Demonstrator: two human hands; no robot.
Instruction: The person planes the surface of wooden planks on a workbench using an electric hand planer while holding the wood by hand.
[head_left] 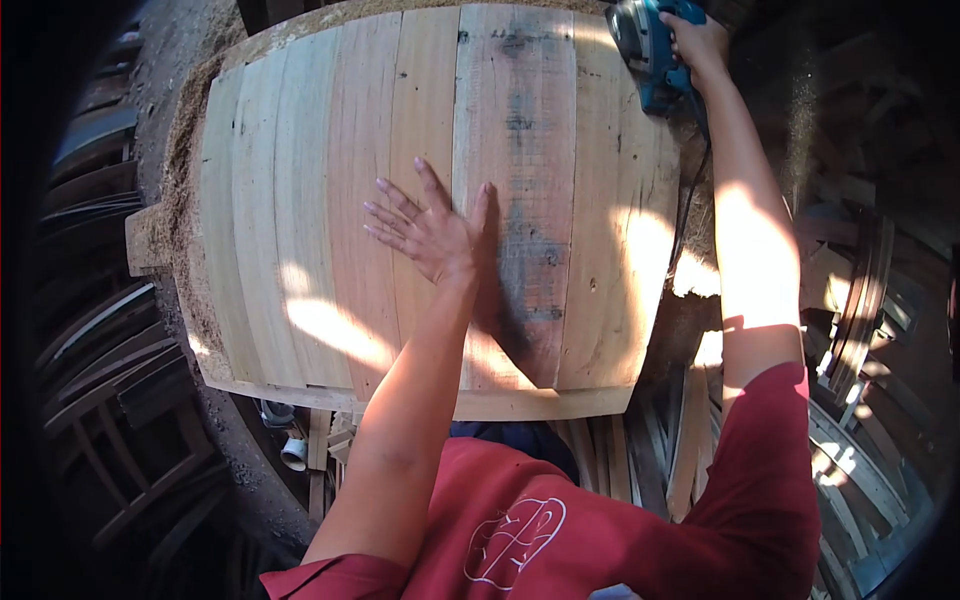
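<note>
A wide panel of joined wooden boards lies in front of me, one board carrying dark stains and rough saw marks. My left hand is over the middle of it, palm down with fingers spread and nothing held. Its shadow falls to the right; whether the palm presses on the wood I cannot tell. At the far right corner, my right hand is wrapped round the handle of a teal electric planer. The planer sits on the panel's edge, its underside hidden. A dark cord runs down from it beside my forearm.
Sawdust and shavings line the left and far edges of the worktop under the panel. Wood offcuts lie below on the right, and stacked frames or slats on the left. A white cup-like object is below the near edge.
</note>
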